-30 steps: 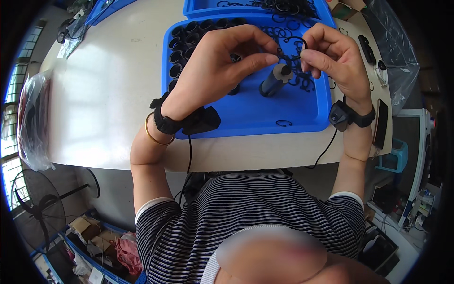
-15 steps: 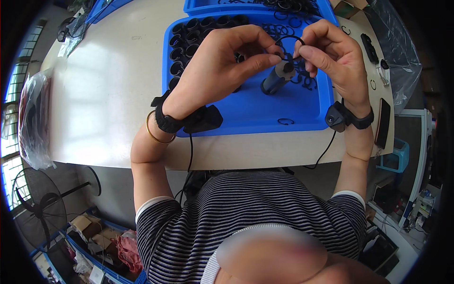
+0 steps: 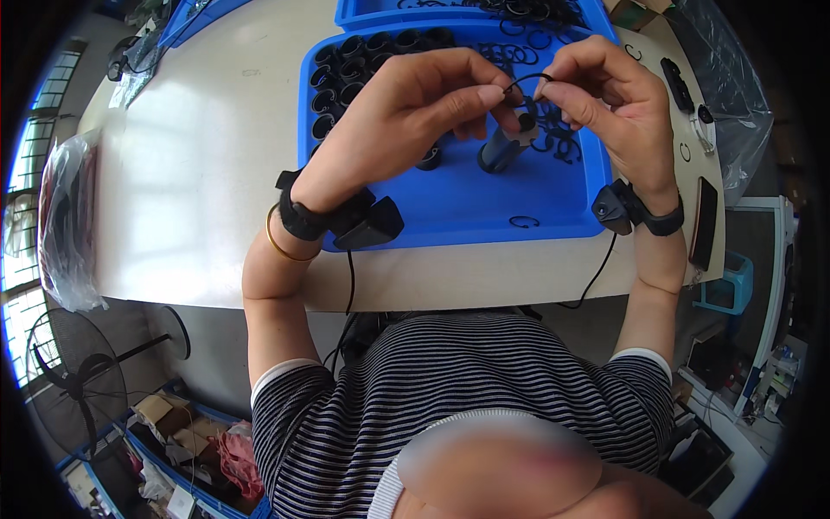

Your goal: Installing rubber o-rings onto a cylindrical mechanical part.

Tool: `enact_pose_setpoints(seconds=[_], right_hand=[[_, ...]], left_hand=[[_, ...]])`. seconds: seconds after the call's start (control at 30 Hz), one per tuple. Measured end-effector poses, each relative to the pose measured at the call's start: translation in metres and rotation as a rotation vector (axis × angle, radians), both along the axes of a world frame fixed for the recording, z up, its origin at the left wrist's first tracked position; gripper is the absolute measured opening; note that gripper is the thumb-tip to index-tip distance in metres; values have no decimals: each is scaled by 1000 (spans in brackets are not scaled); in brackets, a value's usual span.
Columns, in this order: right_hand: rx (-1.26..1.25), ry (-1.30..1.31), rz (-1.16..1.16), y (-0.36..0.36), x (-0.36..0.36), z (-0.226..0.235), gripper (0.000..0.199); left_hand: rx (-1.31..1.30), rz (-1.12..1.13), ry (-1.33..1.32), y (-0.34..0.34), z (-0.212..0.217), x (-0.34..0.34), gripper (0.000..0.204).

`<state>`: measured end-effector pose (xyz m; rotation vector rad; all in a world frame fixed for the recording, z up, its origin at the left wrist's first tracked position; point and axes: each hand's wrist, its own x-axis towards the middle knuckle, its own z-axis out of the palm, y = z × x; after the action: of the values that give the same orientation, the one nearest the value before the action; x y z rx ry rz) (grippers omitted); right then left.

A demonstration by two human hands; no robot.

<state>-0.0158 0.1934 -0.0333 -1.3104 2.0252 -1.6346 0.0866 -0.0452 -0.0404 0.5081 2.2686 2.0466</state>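
On my feed I count one thin, curved black ring [image 3: 526, 77], clamped between two hands: left hand [image 3: 419, 108] pinching one side, right hand [image 3: 621, 108] the other, fingertips hiding parts of it. It's near the top of one cylinder [image 3: 501, 150], in the blue tray [image 3: 467, 206]. One loose ring [image 3: 524, 223] lies nearer the front. Round tubes [image 3: 352, 69], partly covered, I can't total.

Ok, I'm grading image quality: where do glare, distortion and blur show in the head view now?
Head view: pale glare on the left of the table, whose front edge bows; dark corners; a smooth blurred oval by the striped shirt.
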Motion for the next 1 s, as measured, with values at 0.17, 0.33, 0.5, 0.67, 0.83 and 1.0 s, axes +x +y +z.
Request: enact_pose_setpoints(seconds=[0.17, 0.33, 0.5, 0.67, 0.83, 1.0], right_hand=[[-59, 302, 22, -5, 2, 3, 15], [-6, 211, -22, -2, 6, 7, 21], [-49, -42, 35, 1, 8, 9, 30], [9, -83, 45, 2, 8, 9, 33], [15, -41, 39, 2, 6, 8, 33], [18, -50, 31, 2, 5, 8, 33]], left_hand=[[201, -71, -35, -3, -2, -2, 15], [260, -2, 18, -3, -5, -2, 11], [153, 141, 122, 3, -4, 1, 13], [32, 150, 171, 6, -5, 3, 15], [54, 39, 262, 5, -9, 0, 45], [58, 26, 232, 5, -8, 1, 51]])
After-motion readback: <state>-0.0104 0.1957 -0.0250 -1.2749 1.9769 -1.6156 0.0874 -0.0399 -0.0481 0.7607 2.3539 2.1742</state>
